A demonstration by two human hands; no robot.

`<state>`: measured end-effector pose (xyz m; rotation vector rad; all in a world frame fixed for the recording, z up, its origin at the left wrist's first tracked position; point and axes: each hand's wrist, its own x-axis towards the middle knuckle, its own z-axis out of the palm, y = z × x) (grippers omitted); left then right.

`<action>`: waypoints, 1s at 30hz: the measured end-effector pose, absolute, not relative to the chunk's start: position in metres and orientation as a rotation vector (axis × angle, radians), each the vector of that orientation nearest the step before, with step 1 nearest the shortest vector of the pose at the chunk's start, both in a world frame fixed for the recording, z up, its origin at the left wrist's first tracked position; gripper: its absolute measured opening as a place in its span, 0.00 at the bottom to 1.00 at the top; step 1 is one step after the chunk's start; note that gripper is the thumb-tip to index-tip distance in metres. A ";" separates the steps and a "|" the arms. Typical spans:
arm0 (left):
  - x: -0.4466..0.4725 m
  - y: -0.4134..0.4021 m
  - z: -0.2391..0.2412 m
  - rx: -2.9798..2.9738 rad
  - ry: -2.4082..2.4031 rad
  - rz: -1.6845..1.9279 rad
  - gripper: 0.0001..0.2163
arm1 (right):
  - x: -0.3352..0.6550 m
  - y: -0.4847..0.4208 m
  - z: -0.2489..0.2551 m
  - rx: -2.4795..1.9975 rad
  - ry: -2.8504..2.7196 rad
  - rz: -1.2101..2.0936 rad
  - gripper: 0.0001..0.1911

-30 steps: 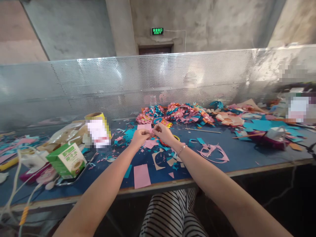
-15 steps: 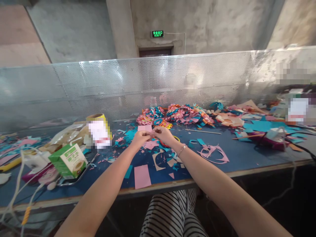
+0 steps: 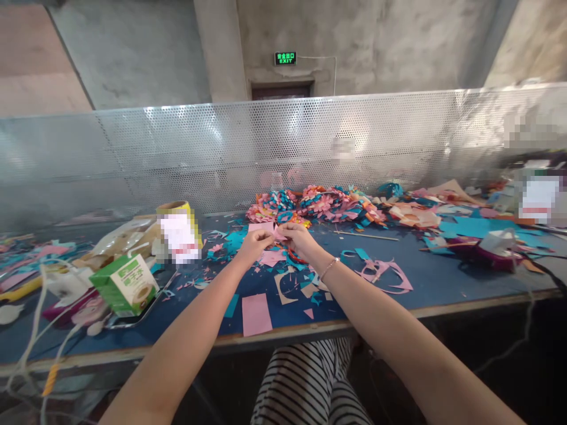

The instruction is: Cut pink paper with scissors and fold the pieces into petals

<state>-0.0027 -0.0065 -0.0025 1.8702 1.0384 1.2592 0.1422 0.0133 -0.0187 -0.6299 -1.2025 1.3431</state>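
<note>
My left hand (image 3: 257,243) and my right hand (image 3: 296,237) meet over the middle of the table, fingertips pinched. Between them is a small piece of pink paper (image 3: 277,232), partly covered by the fingers. A pink paper sheet (image 3: 261,226) lies just behind my hands, and more pink paper (image 3: 271,258) lies below them. Close under my right hand is an orange-red looped thing, mostly hidden. Behind stands a heap of pink, blue and orange paper flowers (image 3: 323,203).
A blue table (image 3: 177,330) carries scattered paper scraps. To the left are a green-and-white drink carton (image 3: 126,286) on a tray, a tape roll (image 3: 177,215) and white cables (image 3: 33,319). A thin stick (image 3: 365,235) lies right of centre. A perforated metal screen (image 3: 177,153) closes off the back.
My hands have drawn slightly apart, and more of the pink paper shows between the fingers. The view has shifted a little.
</note>
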 end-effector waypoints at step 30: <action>-0.004 0.009 -0.018 1.818 1.079 1.270 0.13 | 0.141 0.030 -0.032 -0.751 -1.389 1.044 0.13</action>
